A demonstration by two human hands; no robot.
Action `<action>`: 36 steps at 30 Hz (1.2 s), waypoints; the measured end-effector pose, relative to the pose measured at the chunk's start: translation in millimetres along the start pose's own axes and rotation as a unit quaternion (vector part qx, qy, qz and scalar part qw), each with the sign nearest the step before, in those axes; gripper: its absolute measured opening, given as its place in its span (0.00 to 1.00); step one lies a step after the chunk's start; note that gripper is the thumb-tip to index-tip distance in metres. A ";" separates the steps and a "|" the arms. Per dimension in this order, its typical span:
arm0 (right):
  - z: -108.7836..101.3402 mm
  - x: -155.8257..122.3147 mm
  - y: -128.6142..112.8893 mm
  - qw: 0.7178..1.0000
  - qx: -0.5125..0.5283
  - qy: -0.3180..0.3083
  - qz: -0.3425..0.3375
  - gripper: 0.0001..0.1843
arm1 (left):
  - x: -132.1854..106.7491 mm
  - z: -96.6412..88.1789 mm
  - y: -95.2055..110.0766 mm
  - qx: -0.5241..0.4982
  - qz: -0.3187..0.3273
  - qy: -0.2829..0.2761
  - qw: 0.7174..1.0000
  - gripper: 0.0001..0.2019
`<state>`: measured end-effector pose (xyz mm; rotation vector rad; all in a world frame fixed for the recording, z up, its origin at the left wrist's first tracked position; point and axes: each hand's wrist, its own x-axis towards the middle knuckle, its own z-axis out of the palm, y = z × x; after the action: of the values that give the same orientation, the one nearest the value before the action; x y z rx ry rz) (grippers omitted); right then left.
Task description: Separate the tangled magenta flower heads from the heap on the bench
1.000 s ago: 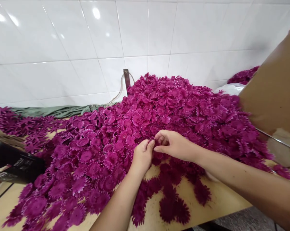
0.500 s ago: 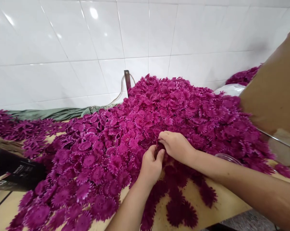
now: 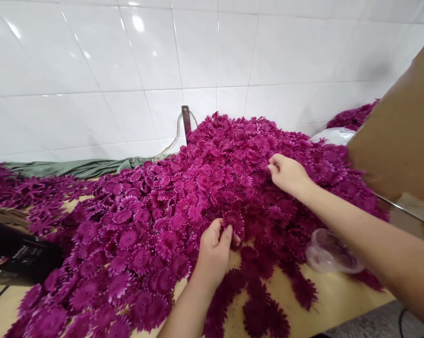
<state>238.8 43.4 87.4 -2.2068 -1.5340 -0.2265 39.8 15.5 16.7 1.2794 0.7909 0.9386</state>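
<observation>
A big heap of magenta artificial flowers (image 3: 212, 173) with toothed petals spreads over the table. My left hand (image 3: 213, 246) is closed at the heap's front edge, pinching a single artificial flower (image 3: 234, 222) between thumb and fingers. Farther back and to the right, my right hand (image 3: 288, 172) hovers at the heap's surface with its fingers drawn together. Whatever those fingertips may hold is too small or hidden to make out. Darker flowers (image 3: 264, 307) lie in shadow on the tabletop in front of my hands.
A clear plastic tub (image 3: 333, 256) stands under my right forearm. Cardboard (image 3: 398, 145) rises at the right, beside a white plastic bag (image 3: 333, 136). A black box-like object (image 3: 21, 256) sits at the left. Green cloth (image 3: 67, 170) runs along the tiled wall.
My right hand has parted from the left and moved back and right over the heap. The left hand has dropped slightly, keeping a flower in its pinch. More of the clear tub shows.
</observation>
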 end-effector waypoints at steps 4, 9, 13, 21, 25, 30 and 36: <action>-9.5 -19.8 2.0 0.993 0.055 -0.077 -0.073 0.22 | 3.3 -1.6 4.1 -0.038 -0.022 0.006 0.999 0.14; -16.4 -60.6 -33.5 0.946 0.230 -0.146 -0.173 0.10 | 5.9 0.9 -0.2 0.023 0.000 0.033 0.999 0.14; -10.8 -74.3 -46.2 0.933 0.244 -0.181 -0.191 0.06 | 5.7 0.3 0.0 0.096 0.046 0.084 0.991 0.12; -0.3 -69.3 -37.8 0.777 0.431 -0.456 -0.053 0.13 | -1.2 -4.4 7.2 0.058 0.012 0.020 0.998 0.19; -5.5 -75.9 -42.0 0.727 0.469 -0.501 -0.033 0.18 | -8.8 -4.1 7.1 -0.011 -0.014 -0.028 0.999 0.24; -13.3 -84.1 -51.1 0.708 0.515 -0.482 -0.034 0.18 | -20.2 -6.2 11.2 -0.043 0.004 -0.013 0.999 0.27; -17.4 -84.6 -46.7 0.766 0.500 -0.401 -0.046 0.19 | -31.5 -10.8 12.3 -0.075 0.007 -0.007 0.997 0.23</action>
<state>166.3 -22.8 83.4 -1.3223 -1.5379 1.3626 15.1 -8.0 26.8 1.1616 0.6890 0.9815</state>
